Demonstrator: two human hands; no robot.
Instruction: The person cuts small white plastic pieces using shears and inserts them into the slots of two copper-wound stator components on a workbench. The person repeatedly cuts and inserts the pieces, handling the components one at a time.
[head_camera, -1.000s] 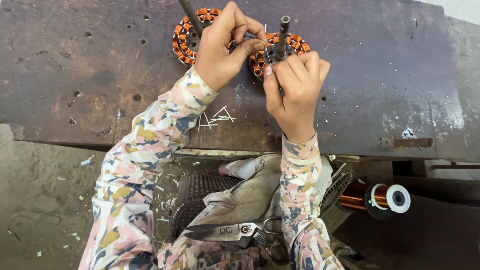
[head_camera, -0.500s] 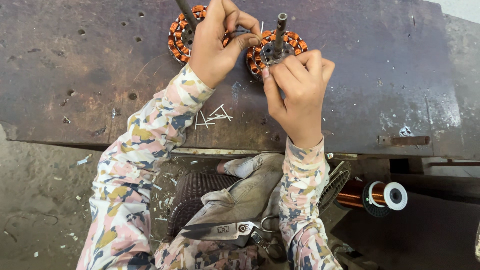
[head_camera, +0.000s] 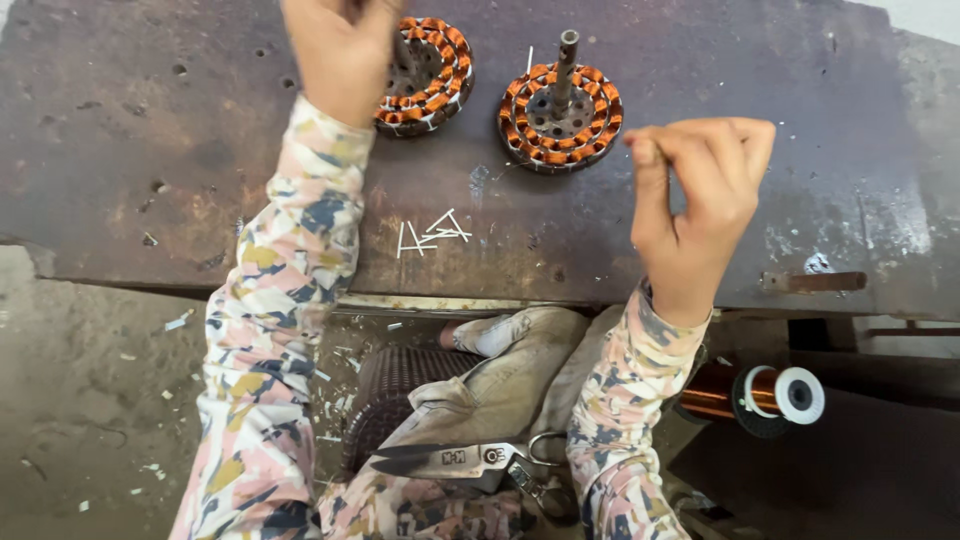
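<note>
Two round stators wound with copper coils lie on a dark, rusty metal bench. The left stator sits beside my left hand, which reaches over its left rim; the fingers run off the top of the view, so what they hold is hidden. The right stator has a steel shaft standing up from its middle. My right hand hovers to the right of it, off the bench surface, with fingers curled and thumb pressed to the fingertips. Nothing shows between them.
Several short white slivers lie on the bench near its front edge. Scissors rest on my lap above a woven stool. A spool of copper wire lies below the bench on the right. A small metal bracket sits at the bench edge.
Both hands have left the right stator. My right hand pulled back toward me and to the right; my left hand shifted left and up over the left stator.
</note>
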